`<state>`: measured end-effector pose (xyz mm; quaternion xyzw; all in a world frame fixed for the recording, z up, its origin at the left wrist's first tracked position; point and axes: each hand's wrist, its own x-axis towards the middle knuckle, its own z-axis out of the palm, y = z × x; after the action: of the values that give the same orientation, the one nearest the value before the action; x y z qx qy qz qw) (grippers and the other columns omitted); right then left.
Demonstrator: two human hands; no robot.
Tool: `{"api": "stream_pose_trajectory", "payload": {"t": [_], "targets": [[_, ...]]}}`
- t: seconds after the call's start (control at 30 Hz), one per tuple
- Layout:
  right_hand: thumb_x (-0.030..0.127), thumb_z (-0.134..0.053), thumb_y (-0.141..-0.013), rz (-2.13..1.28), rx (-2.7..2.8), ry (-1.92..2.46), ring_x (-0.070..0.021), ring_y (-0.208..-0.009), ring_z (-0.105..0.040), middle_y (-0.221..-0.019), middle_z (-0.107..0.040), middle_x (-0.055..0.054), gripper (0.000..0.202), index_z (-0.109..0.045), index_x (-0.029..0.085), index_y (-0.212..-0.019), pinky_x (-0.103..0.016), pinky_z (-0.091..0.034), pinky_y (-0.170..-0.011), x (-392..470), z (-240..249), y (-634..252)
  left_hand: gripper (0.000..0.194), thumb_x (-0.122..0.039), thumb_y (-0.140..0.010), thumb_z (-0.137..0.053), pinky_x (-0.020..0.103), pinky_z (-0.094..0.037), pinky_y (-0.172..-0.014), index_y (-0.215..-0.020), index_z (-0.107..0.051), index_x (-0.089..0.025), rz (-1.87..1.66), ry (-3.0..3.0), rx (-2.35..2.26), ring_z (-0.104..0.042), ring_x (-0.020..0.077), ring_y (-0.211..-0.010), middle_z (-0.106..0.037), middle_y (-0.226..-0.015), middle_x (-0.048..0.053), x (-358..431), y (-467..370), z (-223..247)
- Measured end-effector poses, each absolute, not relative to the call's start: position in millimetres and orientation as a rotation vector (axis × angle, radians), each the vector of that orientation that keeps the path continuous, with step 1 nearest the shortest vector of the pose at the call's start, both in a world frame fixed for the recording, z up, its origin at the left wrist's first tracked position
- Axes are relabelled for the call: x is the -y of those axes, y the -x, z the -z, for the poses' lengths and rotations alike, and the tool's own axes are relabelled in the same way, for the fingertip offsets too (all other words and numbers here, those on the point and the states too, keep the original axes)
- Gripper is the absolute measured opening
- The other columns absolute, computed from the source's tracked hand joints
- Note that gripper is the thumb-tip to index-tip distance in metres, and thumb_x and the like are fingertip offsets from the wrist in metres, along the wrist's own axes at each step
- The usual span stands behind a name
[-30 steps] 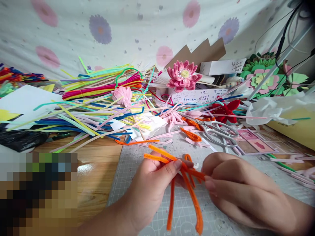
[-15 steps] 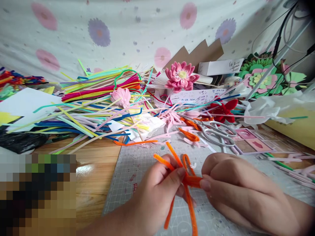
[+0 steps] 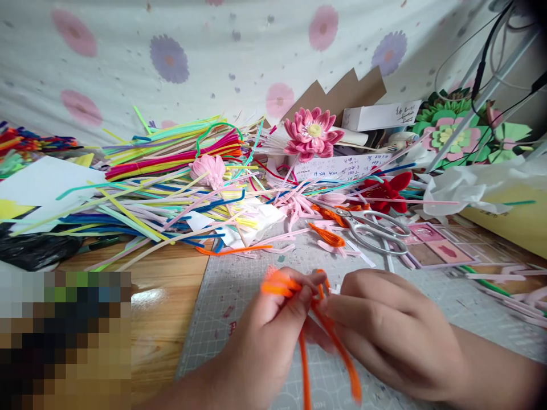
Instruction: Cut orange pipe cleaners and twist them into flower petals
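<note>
Several orange pipe cleaners are bunched between my two hands, with two long ends hanging down over the grey cutting mat. My left hand pinches the bunch between thumb and fingers; short orange ends stick out to its left, blurred by motion. An orange loop stands up between the hands. My right hand is closed at the bunch's right side, its fingertips against the orange strands near the loop. What lies inside the right fingers is largely hidden.
Silver scissors lie behind my right hand, beside a folded orange piece. Heaps of coloured pipe cleaners spread across the back left. A pink flower, a red flower and a pink palette are farther back.
My right hand has moved left, close against my left hand. The orange ends at the left have swung lower, and the hanging ends have shifted right.
</note>
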<state>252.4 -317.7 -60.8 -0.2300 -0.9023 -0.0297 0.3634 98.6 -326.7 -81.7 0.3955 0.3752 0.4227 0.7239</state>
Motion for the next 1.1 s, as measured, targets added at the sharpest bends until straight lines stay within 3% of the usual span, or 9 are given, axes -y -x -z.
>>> {"api": "stream_pose_trajectory", "payload": {"t": [0.1,0.3,0.43,0.53,0.63,0.77,0.9,1.1], "targets": [[0.009,-0.042,-0.081,0.014,2.282,0.629,-0.0094,-0.048,-0.044,-0.057,-0.049,0.001,0.011,-0.051,0.015,-0.082,-0.020,-0.036,-0.044,317,62,-251,0.020,-0.030,-0.078,-0.052,0.024,-0.044,-0.066,-0.094,-0.057,-0.019,-0.909,-0.933,-0.850,-0.055,0.0134,-0.072,-0.060,-0.084,0.003,327,-98,83],[0.007,-0.044,-0.079,-0.121,2.282,0.592,-0.0109,-0.060,-0.051,-0.071,-0.056,-0.003,0.016,-0.051,0.014,-0.091,-0.021,-0.042,-0.054,318,72,-242,0.012,-0.027,-0.080,-0.050,0.023,-0.042,-0.072,-0.075,-0.055,-0.018,-0.973,-1.082,-0.778,-0.053,0.0131,-0.079,-0.058,-0.078,0.000,329,-96,84],[0.012,-0.052,-0.078,-0.574,2.080,0.703,-0.0099,-0.064,-0.053,-0.075,-0.056,0.000,0.024,-0.044,0.020,-0.100,-0.018,-0.044,-0.056,320,77,-240,0.016,-0.030,-0.082,-0.046,0.026,-0.041,-0.078,-0.084,-0.056,-0.017,-1.025,-1.023,-0.814,-0.054,0.0147,-0.086,-0.059,-0.085,0.002,327,-92,86],[0.019,-0.055,-0.079,-0.965,1.898,0.695,-0.0097,-0.064,-0.054,-0.077,-0.055,0.001,0.021,-0.042,0.023,-0.095,-0.019,-0.046,-0.057,318,78,-241,0.017,-0.031,-0.082,-0.046,0.027,-0.044,-0.074,-0.084,-0.055,-0.017,-1.068,-0.940,-0.806,-0.057,0.0153,-0.082,-0.059,-0.084,0.002,323,-90,85],[0.018,-0.050,-0.083,-1.134,1.905,0.671,-0.0086,-0.058,-0.055,-0.072,-0.058,0.001,0.006,-0.046,0.021,-0.085,-0.023,-0.047,-0.063,315,77,-241,0.019,-0.034,-0.082,-0.045,0.026,-0.047,-0.057,-0.082,-0.052,-0.016,-1.053,-0.861,-0.778,-0.060,0.0158,-0.067,-0.059,-0.073,0.002,323,-90,83],[0.013,-0.048,-0.082,-0.971,2.055,0.680,-0.0087,-0.057,-0.055,-0.064,-0.058,0.002,0.007,-0.048,0.020,-0.084,-0.022,-0.046,-0.064,315,72,-240,0.020,-0.038,-0.081,-0.044,0.024,-0.045,-0.048,-0.079,-0.048,-0.018,-1.044,-0.869,-0.789,-0.060,0.0161,-0.061,-0.060,-0.073,0.002,326,-89,80],[0.010,-0.051,-0.077,-0.686,2.205,0.678,-0.0119,-0.071,-0.055,-0.074,-0.060,-0.002,0.013,-0.049,0.018,-0.087,-0.022,-0.045,-0.066,318,70,-238,0.020,-0.037,-0.079,-0.048,0.024,-0.047,-0.060,-0.074,-0.050,-0.018,-1.103,-0.929,-0.838,-0.059,0.0174,-0.079,-0.062,-0.088,0.004,330,-90,78],[0.006,-0.046,-0.076,-0.548,2.215,0.794,-0.0097,-0.063,-0.053,-0.070,-0.059,-0.001,0.015,-0.048,0.018,-0.085,-0.018,-0.044,-0.058,318,76,-236,0.018,-0.037,-0.075,-0.054,0.031,-0.047,-0.073,-0.072,-0.054,-0.019,-1.155,-0.898,-0.877,-0.058,0.0206,-0.088,-0.065,-0.084,0.004,333,-92,73]]}}
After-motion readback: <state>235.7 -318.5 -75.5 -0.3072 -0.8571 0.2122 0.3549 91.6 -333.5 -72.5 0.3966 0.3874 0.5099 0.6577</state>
